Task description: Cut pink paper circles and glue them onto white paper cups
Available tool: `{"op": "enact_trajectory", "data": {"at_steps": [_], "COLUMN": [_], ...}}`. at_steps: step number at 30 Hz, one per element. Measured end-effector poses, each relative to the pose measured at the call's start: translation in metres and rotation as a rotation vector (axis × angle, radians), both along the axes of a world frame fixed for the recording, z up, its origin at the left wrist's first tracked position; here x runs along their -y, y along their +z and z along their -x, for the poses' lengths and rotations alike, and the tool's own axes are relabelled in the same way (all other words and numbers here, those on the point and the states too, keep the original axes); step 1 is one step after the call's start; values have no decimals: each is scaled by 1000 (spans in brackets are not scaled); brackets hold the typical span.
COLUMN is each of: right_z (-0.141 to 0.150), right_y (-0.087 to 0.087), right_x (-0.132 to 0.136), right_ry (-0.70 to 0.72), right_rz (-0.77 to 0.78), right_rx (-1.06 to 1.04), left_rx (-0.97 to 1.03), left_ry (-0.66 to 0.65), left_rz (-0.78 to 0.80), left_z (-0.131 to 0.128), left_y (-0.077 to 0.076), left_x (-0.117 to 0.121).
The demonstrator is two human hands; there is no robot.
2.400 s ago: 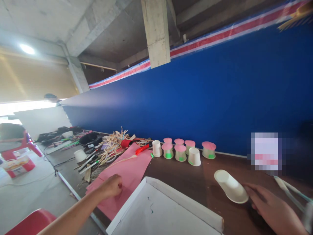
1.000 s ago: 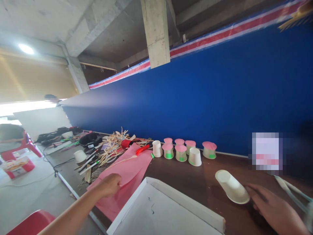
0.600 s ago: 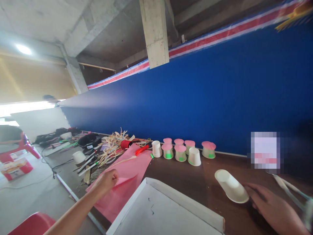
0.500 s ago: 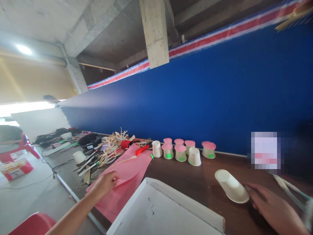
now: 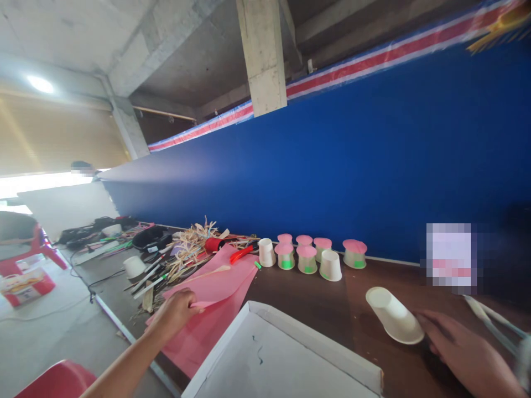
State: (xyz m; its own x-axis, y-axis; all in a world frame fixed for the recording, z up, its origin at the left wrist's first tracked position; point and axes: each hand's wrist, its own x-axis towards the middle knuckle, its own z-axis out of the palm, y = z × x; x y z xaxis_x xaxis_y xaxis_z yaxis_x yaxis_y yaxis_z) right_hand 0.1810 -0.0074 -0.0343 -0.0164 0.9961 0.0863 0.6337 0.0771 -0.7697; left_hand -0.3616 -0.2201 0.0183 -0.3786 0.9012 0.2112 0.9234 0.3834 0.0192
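My left hand (image 5: pixel 181 309) is closed on the edge of a pink paper sheet (image 5: pixel 224 287), lifting it slightly above more pink paper. At the right, my right hand (image 5: pixel 464 345) pinches the rim of a white paper cup (image 5: pixel 396 316). That cup is tilted, with a pale round piece at its narrow end; the thumb's exact hold is partly hidden. Ahead stand several upside-down paper cups (image 5: pixel 307 264), most topped with pink discs and some marked with green patches. Two plain white cups, one at the left (image 5: pixel 266 252) and one at the front (image 5: pixel 331 266), have no pink disc.
A shallow white box (image 5: pixel 286 354) lies close in front of me. Beyond the pink paper are a red-handled tool (image 5: pixel 241 254), a heap of pale strips (image 5: pixel 199 246) and a black bowl (image 5: pixel 152 237). A blue partition (image 5: pixel 332 177) runs behind the table.
My left hand has shifted very slightly left, with the pink sheet's edge curled up a little more. My right hand and its cup are almost still.
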Motion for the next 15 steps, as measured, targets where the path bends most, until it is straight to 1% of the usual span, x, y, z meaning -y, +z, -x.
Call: {"op": "enact_trajectory", "data": {"at_steps": [4,7,11,14,15], "right_z": [2,4,2,0,0], "right_y": [9,13,8,1,0], "right_x": [5,6,4,1,1], "right_ry": [-15,-17,-15,6,-26], "right_rz": [41,51,53,26,-20], "right_rx": [-14,-18,18,35,46], "left_rx": [-48,-51,-3,38,53], "left_ry": [-14,22,69,159,177], "left_rz": [21,12,-123,-257,-296], "left_z": [-9,-14,-11,-8,-8], "left_y": [5,10,23,40,47], "left_x": [1,4,6,8,8]}}
